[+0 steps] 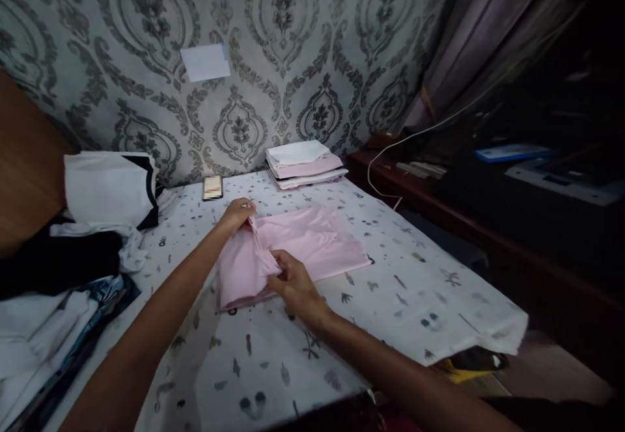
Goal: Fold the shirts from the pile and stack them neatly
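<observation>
A pink cloth garment (312, 237) lies partly folded on the white patterned sheet (342, 354); its exact kind I cannot make out. My left hand (237, 214) pinches the garment's far edge, near its left part. Lower and to the right, my right hand (293, 281) grips the near edge of the same fold between thumb and fingers. Between both hands the fabric is gathered into a raised ridge. The garment's left part is doubled over, while its right part spreads flat. Behind it stands a stack of folded clothes (305, 164), white and pink.
At the left are piled clothes (58, 263) in black, white and blue, with a white folded piece (110, 188) on top. A phone-like device (212, 187) lies near the patterned wall (283, 61). A white cable (439, 123) hangs by a dark wooden ledge (415, 172) at the right.
</observation>
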Available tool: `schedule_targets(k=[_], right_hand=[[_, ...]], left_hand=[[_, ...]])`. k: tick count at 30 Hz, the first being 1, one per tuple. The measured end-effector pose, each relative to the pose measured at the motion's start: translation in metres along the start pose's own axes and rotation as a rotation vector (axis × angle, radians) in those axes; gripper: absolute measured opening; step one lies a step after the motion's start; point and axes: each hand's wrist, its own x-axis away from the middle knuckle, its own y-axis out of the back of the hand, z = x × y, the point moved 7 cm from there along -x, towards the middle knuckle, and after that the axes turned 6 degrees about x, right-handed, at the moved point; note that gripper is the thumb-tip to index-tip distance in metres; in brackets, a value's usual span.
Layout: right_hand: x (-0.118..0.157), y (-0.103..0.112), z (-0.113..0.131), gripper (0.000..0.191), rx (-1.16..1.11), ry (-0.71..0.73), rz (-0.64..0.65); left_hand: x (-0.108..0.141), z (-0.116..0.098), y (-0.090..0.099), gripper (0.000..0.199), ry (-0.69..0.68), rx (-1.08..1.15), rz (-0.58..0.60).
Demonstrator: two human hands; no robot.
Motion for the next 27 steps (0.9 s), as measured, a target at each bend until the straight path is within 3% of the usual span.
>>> schedule_targets(k=[7,15,18,23,27], right_hand=[[0.005,0.028,-0.018,0.041,0.02,-0.125,-0.025],[-0.009,0.027,-0.026,0.023,0.072,-0.348,0.063],[-0.015,0.03,-0.023,0.017,0.109,-0.343,0.069],[-0.011,0.035,-0.018,0.044,0.178,-0.327,0.152],[-0.007,0.043,-0.022,0.052,0.223,-0.374,0.169]], left_hand=[[-0.015,0.016,-0.024,0.011,0.016,-0.12,0.005],[-0.018,0.015,-0.026,0.014,0.03,-0.182,0.028],[-0.013,0.01,-0.031,0.014,0.034,-0.17,0.073],[-0.003,0.002,-0.036,0.019,0.041,-0.102,0.142],[0.007,-0.004,-0.031,0.016,-0.047,-0.108,0.181]])
